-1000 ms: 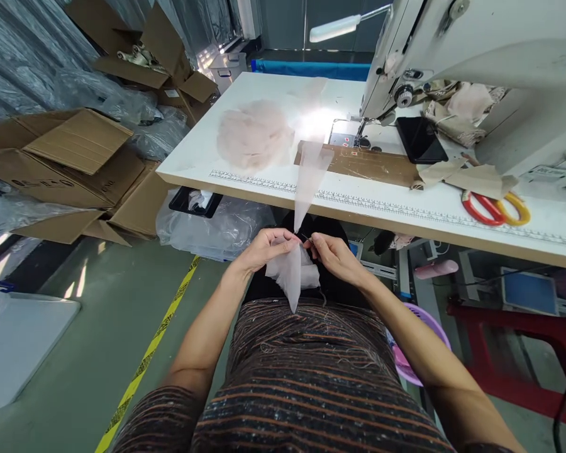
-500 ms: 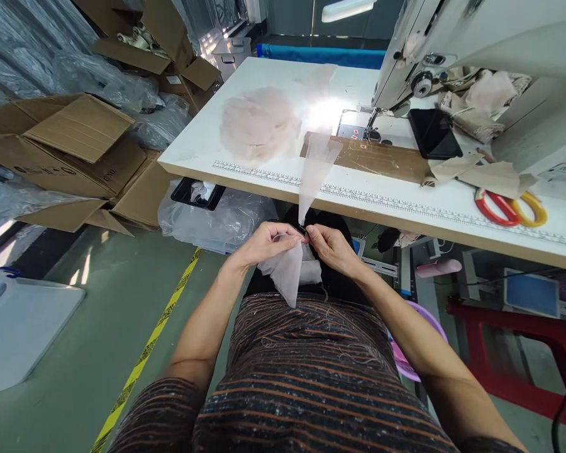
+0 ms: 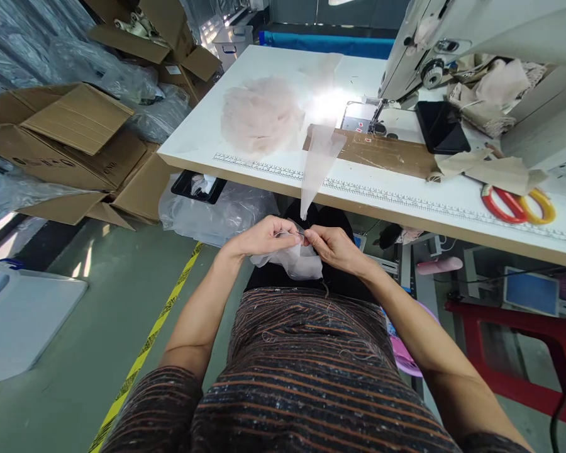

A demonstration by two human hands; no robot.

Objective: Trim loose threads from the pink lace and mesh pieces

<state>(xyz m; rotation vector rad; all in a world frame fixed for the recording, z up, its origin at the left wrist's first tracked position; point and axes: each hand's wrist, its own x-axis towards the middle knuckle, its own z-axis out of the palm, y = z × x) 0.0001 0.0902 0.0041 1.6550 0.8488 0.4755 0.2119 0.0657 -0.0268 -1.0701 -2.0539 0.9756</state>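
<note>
My left hand (image 3: 263,236) and my right hand (image 3: 336,247) meet over my lap, both pinched on a piece of sheer white fabric (image 3: 298,263) that bunches below the fingers. A small dark tool shows between the fingertips; I cannot make out what it is. A long strip of the same sheer fabric (image 3: 317,167) runs up from my hands onto the white sewing table (image 3: 202,141). A heap of pale pink sheer pieces (image 3: 260,114) lies on the table at the left.
A white sewing machine (image 3: 457,31) stands at the back right, with a black phone (image 3: 442,127), beige scraps and red-and-yellow scissors (image 3: 516,204) beside it. Open cardboard boxes (image 3: 70,148) and plastic bags fill the floor at left. A red stool (image 3: 514,343) is at right.
The hanging fabric flap has been gathered up into a bunch under my fingers. Both hands have risen slightly and stay pinched together.
</note>
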